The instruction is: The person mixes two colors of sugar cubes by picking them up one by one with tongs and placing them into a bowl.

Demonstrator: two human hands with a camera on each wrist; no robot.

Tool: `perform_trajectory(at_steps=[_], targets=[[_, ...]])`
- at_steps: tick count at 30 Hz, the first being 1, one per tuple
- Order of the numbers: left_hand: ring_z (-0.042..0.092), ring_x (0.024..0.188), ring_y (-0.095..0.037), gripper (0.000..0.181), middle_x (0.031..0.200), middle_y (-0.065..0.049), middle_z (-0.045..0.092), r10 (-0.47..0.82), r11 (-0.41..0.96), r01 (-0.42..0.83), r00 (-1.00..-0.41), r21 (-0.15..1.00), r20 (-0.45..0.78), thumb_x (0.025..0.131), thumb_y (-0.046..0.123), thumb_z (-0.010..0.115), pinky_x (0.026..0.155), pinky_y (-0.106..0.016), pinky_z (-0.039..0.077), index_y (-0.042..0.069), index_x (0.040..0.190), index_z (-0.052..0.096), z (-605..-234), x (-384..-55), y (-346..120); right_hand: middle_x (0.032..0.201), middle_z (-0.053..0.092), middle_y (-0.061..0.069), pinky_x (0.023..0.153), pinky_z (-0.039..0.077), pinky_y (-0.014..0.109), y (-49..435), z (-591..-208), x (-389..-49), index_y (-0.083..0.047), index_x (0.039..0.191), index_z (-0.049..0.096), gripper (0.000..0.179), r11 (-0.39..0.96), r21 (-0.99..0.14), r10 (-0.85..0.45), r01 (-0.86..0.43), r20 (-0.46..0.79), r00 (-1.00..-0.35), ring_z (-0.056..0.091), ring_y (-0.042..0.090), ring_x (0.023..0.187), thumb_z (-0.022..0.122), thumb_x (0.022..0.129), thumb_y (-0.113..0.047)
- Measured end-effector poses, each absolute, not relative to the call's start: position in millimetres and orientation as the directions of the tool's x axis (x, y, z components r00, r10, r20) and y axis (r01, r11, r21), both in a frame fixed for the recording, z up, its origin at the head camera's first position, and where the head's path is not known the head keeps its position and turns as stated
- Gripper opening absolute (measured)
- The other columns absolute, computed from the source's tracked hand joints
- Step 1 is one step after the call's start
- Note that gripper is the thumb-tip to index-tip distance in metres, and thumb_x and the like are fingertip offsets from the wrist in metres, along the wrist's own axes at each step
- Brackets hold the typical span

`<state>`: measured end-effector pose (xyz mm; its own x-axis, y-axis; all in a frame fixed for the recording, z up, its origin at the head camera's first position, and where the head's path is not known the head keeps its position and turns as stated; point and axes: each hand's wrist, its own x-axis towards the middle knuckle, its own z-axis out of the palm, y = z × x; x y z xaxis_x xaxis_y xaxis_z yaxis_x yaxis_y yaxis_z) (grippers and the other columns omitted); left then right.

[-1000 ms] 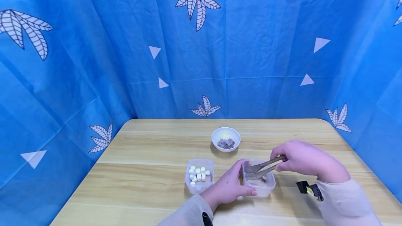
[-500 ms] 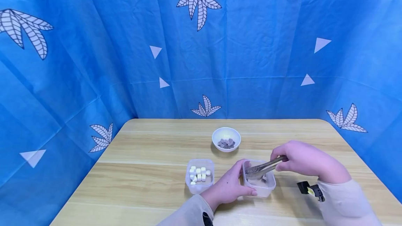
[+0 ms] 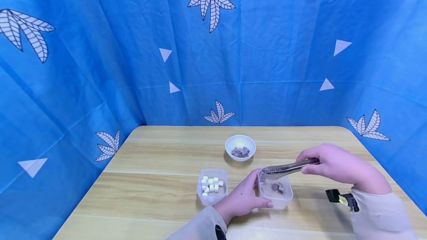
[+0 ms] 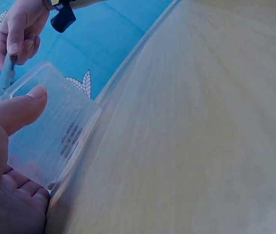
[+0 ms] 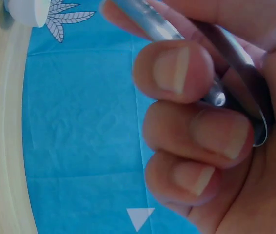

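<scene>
My left hand (image 3: pixel 245 193) grips the near left side of a clear plastic container (image 3: pixel 283 203), thumb along its front. In the left wrist view the thumb presses the wall of this container (image 4: pixel 74 114). A few brown-grey cubes (image 3: pixel 277 187) lie on its floor. My right hand (image 3: pixel 337 166) holds metal tongs (image 3: pixel 290 167), their perforated head over the container's far left rim. The arms look pressed close together, and what is between the tips is hidden. In the right wrist view, the fingers curl round the handle end of the tongs (image 5: pixel 218 97).
Left of my left hand stands a second clear container (image 3: pixel 203 199) with several white cubes (image 3: pixel 211 184). Farther back is a white bowl (image 3: pixel 230 142) with several brown-grey cubes (image 3: pixel 241 152). A wooden table (image 3: pixel 150 195) bears everything, with a blue curtain (image 3: pixel 267 47) behind it.
My right hand has moved right and slightly up with the tongs. The tongs have risen off the container's floor and closed, showing the cubes below. My left hand stays put.
</scene>
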<state>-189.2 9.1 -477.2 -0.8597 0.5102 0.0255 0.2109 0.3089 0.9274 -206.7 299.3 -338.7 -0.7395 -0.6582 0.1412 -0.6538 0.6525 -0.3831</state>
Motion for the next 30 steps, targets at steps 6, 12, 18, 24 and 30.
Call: perform_trajectory(at_steps=[6, 12, 18, 24, 30], targets=[[0.044, 0.136, -0.010, 0.096, 0.148, 0.013, 0.048, 0.501, 0.319, 0.194, -0.865, 0.928, 0.009, 0.073, 0.032, 0.090, 0.120, -0.047, 0.022, 0.031, 0.152, 0.035, -477.3, -188.8, 8.8, 0.094, 0.066, -0.019, 0.064, 0.048, 0.026, 301.2, -339.4, -207.3, -0.023, 0.113, 0.074, 0.021, 0.674, -0.374, -0.604, -0.637, 0.217, -0.766, 0.054, -0.001, 0.074, 0.074, 0.094, -0.029], [0.045, 0.136, -0.012, 0.092, 0.148, 0.012, 0.047, 0.501, 0.326, 0.204, -0.865, 0.923, 0.014, 0.074, 0.033, 0.090, 0.119, -0.047, 0.025, 0.031, 0.150, 0.037, -478.1, -188.6, 8.4, 0.093, 0.069, -0.018, 0.070, 0.055, 0.032, 292.9, -347.5, -213.3, -0.020, 0.114, 0.074, 0.022, 0.730, -0.328, -0.531, -0.600, 0.282, -0.799, 0.059, -0.001, 0.076, 0.073, 0.094, -0.030], [0.046, 0.135, -0.011, 0.095, 0.148, 0.013, 0.047, 0.503, 0.335, 0.209, -0.864, 0.919, 0.013, 0.073, 0.033, 0.090, 0.119, -0.047, 0.026, 0.032, 0.151, 0.036, -479.5, -188.8, 8.7, 0.101, 0.074, -0.006, 0.077, 0.057, 0.044, 281.3, -366.3, -226.7, -0.018, 0.114, 0.075, 0.025, 0.776, -0.285, -0.452, -0.563, 0.372, -0.811, 0.068, 0.012, 0.085, 0.074, 0.093, -0.033], [0.046, 0.135, -0.011, 0.095, 0.148, 0.014, 0.047, 0.502, 0.331, 0.197, -0.865, 0.923, 0.004, 0.073, 0.033, 0.090, 0.119, -0.047, 0.026, 0.031, 0.152, 0.036, -478.8, -189.1, 8.7, 0.083, 0.071, -0.006, 0.067, 0.052, 0.042, 268.2, -381.0, -236.6, -0.015, 0.113, 0.074, 0.026, 0.821, -0.305, -0.361, -0.482, 0.377, -0.853, 0.061, 0.014, 0.068, 0.073, 0.093, -0.031], [0.046, 0.135, -0.012, 0.095, 0.148, 0.013, 0.047, 0.502, 0.337, 0.202, -0.865, 0.920, 0.006, 0.074, 0.034, 0.090, 0.118, -0.045, 0.028, 0.029, 0.152, 0.036, -477.8, -188.8, 8.5, 0.062, 0.054, -0.014, 0.058, 0.043, 0.036, 260.2, -393.7, -242.8, -0.014, 0.115, 0.073, 0.028, 0.848, -0.277, -0.343, -0.452, 0.364, -0.866, 0.047, 0.011, 0.058, 0.073, 0.093, -0.031]])
